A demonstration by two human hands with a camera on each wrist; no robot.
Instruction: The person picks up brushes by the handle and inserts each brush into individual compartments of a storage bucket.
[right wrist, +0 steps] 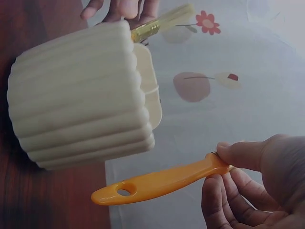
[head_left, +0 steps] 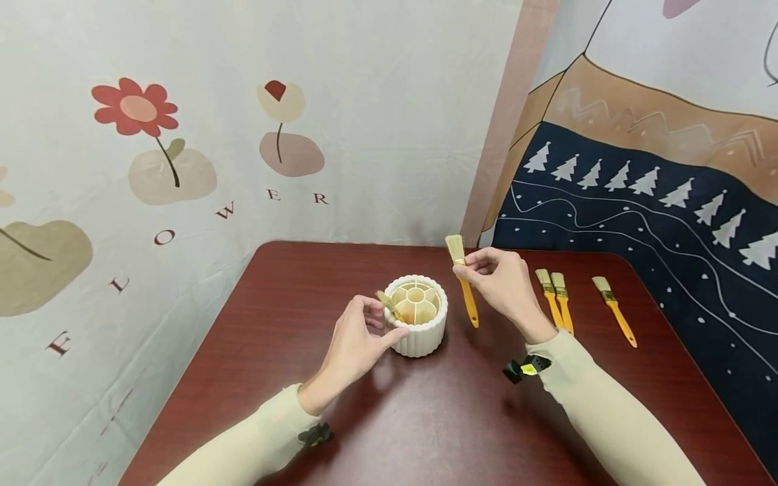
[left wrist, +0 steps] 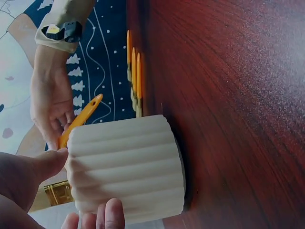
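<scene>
A white ribbed desk organizer (head_left: 416, 341) with petal-like compartments around a round middle one stands upright on the table. One paintbrush (head_left: 389, 305) leans in its left compartment, bristles up. My left hand (head_left: 358, 341) holds the organizer's left side; in the left wrist view its thumb lies at the rim and its fingertips (left wrist: 114, 214) on the ribbed wall. To the right of the organizer, my right hand (head_left: 501, 280) pinches a second paintbrush (head_left: 468, 300) near its ferrule. That brush is bristles up, its yellow handle (right wrist: 162, 184) pointing down, apart from the organizer.
Two paintbrushes (head_left: 556, 297) lie side by side on the dark red table (head_left: 304, 283) at the right, and a single paintbrush (head_left: 615, 310) lies farther right. Printed cloth (head_left: 389, 135) hangs behind the table's back edge.
</scene>
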